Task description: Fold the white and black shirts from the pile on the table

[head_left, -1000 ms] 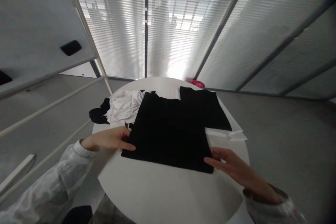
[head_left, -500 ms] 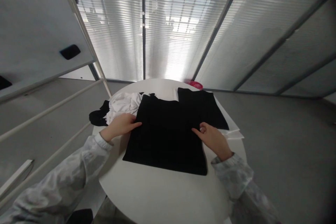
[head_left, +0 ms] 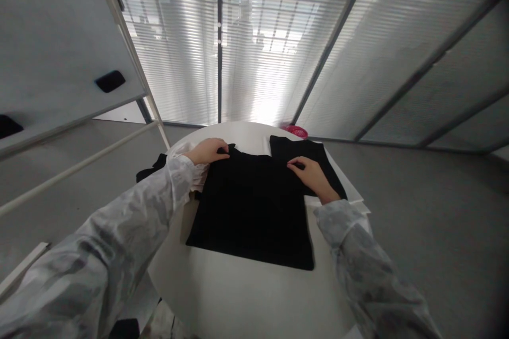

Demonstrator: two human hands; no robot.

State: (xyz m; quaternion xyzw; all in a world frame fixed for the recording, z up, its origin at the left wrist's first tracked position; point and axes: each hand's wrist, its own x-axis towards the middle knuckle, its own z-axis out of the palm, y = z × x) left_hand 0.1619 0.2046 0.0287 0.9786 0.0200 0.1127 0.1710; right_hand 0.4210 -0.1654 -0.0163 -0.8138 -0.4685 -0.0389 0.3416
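Observation:
A black garment (head_left: 250,206) lies folded flat on a round white table (head_left: 246,296). My left hand (head_left: 207,150) rests at its far left corner, fingers curled over the edge of the cloth. My right hand (head_left: 309,172) lies at its far right corner, fingers stretched flat and pointing left. Under my right hand, a second folded black garment (head_left: 314,156) sits on white folded cloth (head_left: 350,201) at the right. A crumpled white garment (head_left: 186,161) lies under my left sleeve, beside my left hand.
Another dark piece of cloth (head_left: 149,174) hangs off the table's left edge. A pink basket (head_left: 296,130) stands on the floor behind the table. A white board on a stand (head_left: 59,47) rises at the left. Glass walls with blinds lie beyond.
Both hands have slid from the near corners of the black garment along its sides up to its far corners. The garment stays flat.

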